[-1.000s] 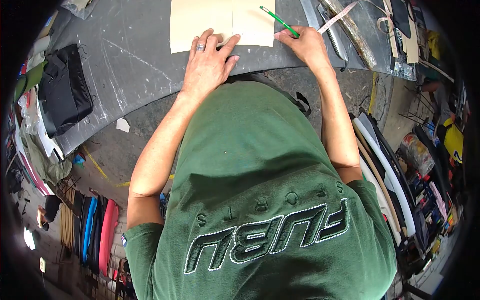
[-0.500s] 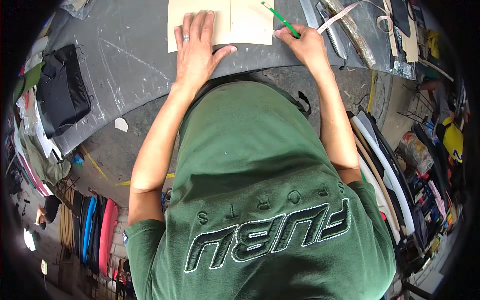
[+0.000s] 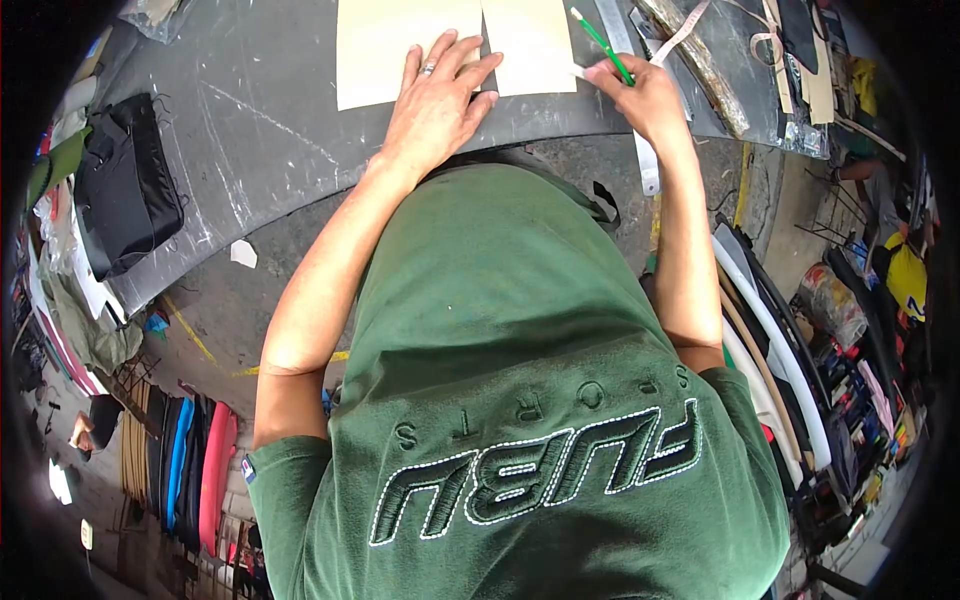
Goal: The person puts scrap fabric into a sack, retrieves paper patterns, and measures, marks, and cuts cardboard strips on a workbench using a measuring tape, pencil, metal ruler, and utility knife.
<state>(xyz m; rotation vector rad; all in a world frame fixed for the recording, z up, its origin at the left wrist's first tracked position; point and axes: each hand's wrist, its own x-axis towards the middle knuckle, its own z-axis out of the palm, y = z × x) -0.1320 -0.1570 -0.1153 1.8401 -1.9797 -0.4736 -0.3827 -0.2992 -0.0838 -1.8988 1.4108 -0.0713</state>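
Observation:
Two cream sheets lie side by side on the dark table: a wider left sheet [image 3: 375, 60] and a narrower right sheet [image 3: 537, 50], with a thin dark gap between them. My left hand [image 3: 438, 108], with a ring, rests with fingers apart on the left sheet, its fingertips reaching the gap. My right hand [image 3: 648, 98] holds a green pencil [image 3: 603, 46] at the right sheet's outer edge. A small pale bit [image 3: 577, 71] shows at its fingertips. Beneath this hand passes a metal ruler [image 3: 648, 165], its near end jutting past the table edge.
A pink measuring tape [image 3: 683, 32] crosses a plastic-wrapped bundle [image 3: 705, 75] to the right. A black bag [image 3: 128, 185] lies at the table's left end. Fabric rolls [image 3: 772, 350] stand below right, and more rolls [image 3: 178, 460] below left.
The right sheet has shifted right, opening the gap. My right hand has moved right with the pencil. The ruler has come toward my body. My left hand has turned and shifted right.

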